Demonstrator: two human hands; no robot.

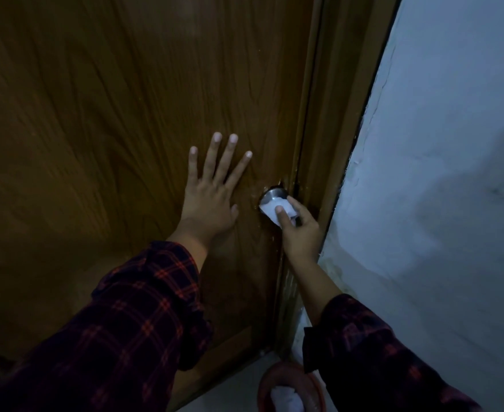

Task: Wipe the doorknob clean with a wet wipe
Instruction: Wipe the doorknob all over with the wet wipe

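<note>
Head view: near the middle of the frame, the left hand (207,197) lies flat on the brown door (111,114), fingers spread. Just right of it, the right hand (300,230) pinches a white wipe (270,211) between thumb and fingers, pressing it onto the metal doorknob (274,194). A red bucket (267,382) sits at bottom centre.
</note>
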